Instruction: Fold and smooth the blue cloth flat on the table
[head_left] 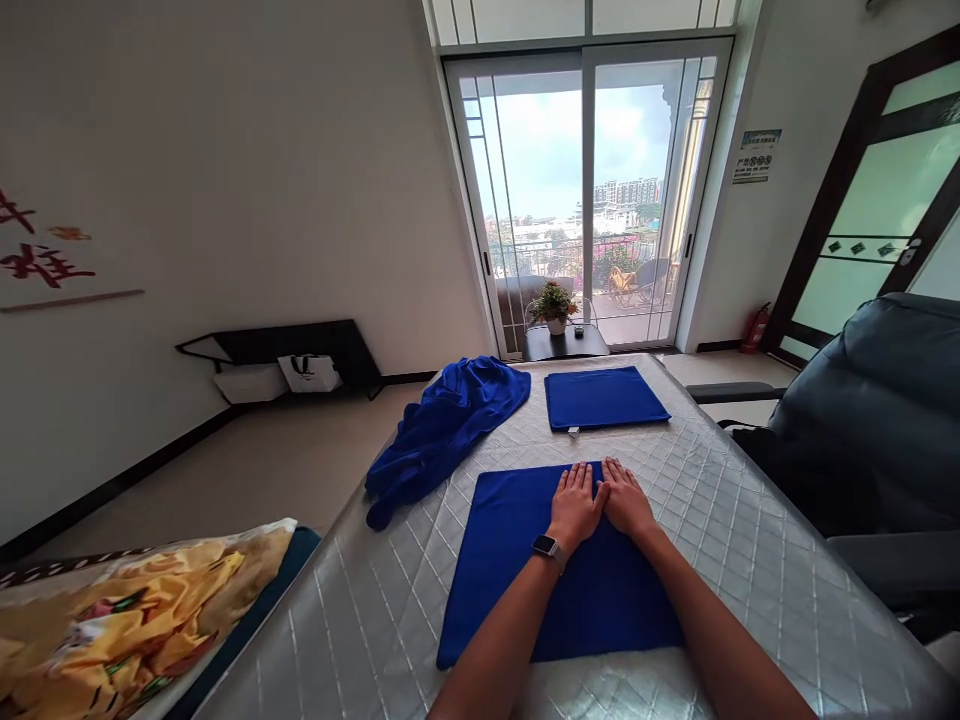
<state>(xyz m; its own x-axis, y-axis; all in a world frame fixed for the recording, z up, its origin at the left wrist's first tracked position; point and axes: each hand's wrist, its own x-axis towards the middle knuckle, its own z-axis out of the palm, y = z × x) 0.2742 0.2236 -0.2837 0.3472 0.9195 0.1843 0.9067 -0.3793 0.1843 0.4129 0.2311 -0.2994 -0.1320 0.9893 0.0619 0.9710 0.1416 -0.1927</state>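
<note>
Both of my hands lie flat near the far edge of a blue folded cloth [510, 560], which is spread smooth on the quilted silver table cover [375, 620]. My left hand [577, 500], with a watch [549, 547] on its wrist, has its fingers stretched forward. Beside it, thumbs close together, my right hand [626, 497] presses down the same way. Beyond them sits a second blue cloth [604, 397], folded into a neat rectangle with a small white tag at its near edge. To the left, a crumpled blue cloth [457, 430] lies loosely heaped.
A dark armchair [870, 400] stands close on the right. At lower left is a yellow patterned cloth [150, 620]. Past the table are a small stand [566, 345] with a potted plant [555, 305] and a sliding glass door [589, 200]. A black rack [300, 345] lies along the left wall.
</note>
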